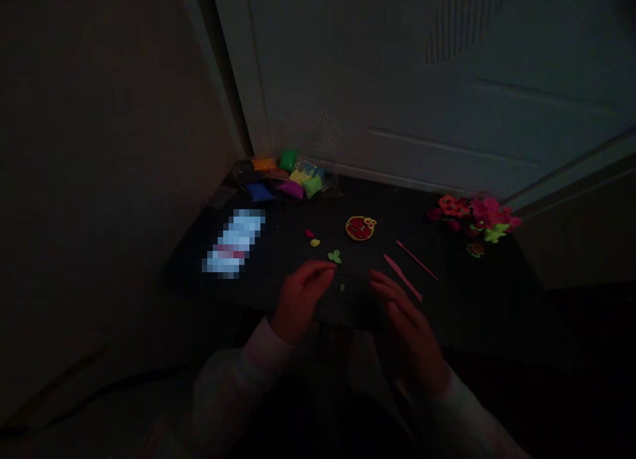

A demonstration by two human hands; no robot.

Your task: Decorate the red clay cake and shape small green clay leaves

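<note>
My left hand (pixel 301 299) is over the front of the dark table, its fingers stretched out and slightly curved. Just beyond its fingertips lies a green three-lobed clay leaf piece (pixel 334 256); whether they touch is hard to tell in the dim light. A small green clay bit (pixel 342 287) sits between the hands. My right hand (pixel 410 326) has its fingers extended and apart, holding nothing. Close to it are a pink plastic clay knife (pixel 403 277) and a thin pink stick tool (pixel 417 260). Farther back is a round red clay piece with a yellow rim (pixel 360 228).
Packs of coloured clay (pixel 291 181) lie at the back left of the table (pixel 278 260). A blurred bright phone-like rectangle (pixel 236 244) is on the left. Small red (pixel 309 234) and yellow (pixel 315 243) clay bits lie near the middle. Clay flowers (pixel 479 214) stand back right, before a white door.
</note>
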